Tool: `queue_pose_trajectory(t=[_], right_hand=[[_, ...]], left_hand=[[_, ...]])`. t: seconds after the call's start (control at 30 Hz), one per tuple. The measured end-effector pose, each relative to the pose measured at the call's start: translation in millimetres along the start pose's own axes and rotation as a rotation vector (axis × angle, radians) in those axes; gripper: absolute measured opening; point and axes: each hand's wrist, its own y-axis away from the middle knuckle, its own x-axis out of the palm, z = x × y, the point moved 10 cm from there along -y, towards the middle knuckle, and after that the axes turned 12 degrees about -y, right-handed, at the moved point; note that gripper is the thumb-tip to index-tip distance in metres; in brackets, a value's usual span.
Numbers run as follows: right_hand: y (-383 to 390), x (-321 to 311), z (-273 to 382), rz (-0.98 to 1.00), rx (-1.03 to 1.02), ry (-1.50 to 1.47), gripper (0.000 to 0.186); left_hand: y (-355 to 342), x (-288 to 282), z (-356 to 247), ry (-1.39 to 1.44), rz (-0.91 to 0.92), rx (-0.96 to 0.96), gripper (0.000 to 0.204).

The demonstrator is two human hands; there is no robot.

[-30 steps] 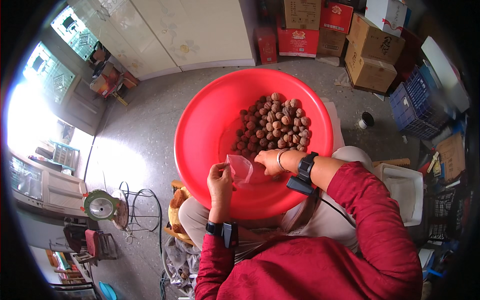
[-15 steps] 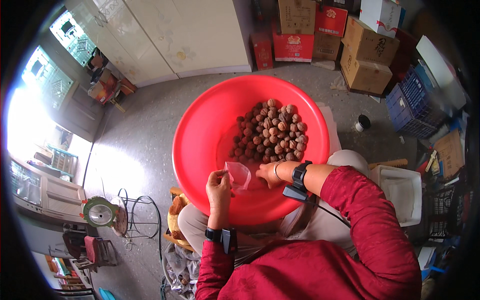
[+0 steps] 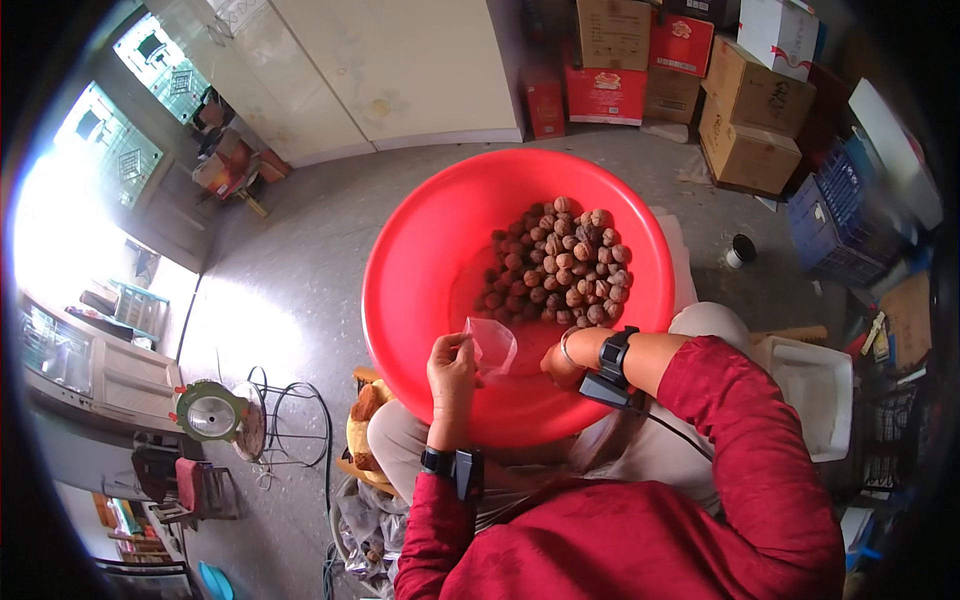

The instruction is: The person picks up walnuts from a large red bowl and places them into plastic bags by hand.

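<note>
A big red plastic basin (image 3: 415, 270) rests across my lap, with a heap of brown walnuts (image 3: 565, 255) on its right side. My left hand (image 3: 453, 375), over the near part of the basin, pinches the rim of a small clear plastic bag (image 3: 492, 348). The bag hangs open-mouthed and looks empty. To the right of the bag, just below the walnuts, my right hand (image 3: 563, 366) is closed with its fingers curled downward. Whatever those fingers hold, if anything, is hidden by the hand. Dark devices are strapped to both wrists.
Bags of walnuts (image 3: 370, 525) sit in a container at my lower left, near a stand fan (image 3: 212, 416) and a black cable. At right are a white plastic tub (image 3: 815, 395), a blue crate (image 3: 840, 220) and stacked cardboard boxes (image 3: 750, 150). A pale cabinet (image 3: 410, 70) stands ahead.
The whole view has shifted a little, so everything appears farther right. My right hand has drawn slightly nearer to me, its fingers more curled. My left hand keeps its hold on the plastic bag.
</note>
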Motion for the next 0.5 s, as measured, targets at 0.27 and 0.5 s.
queue_pose_trajectory(t=[0.27, 0.5], right_hand=[[65.4, -71.4, 7.5, -0.484, -0.063, -0.281, 0.035], [117.9, -113.0, 7.5, -0.876, -0.291, -0.584, 0.031]], left_hand=[[-0.3, 0.0, 0.0, 0.004, -0.017, -0.001, 0.012], [0.9, 1.3, -3.4, 0.009, -0.01, 0.007, 0.012]])
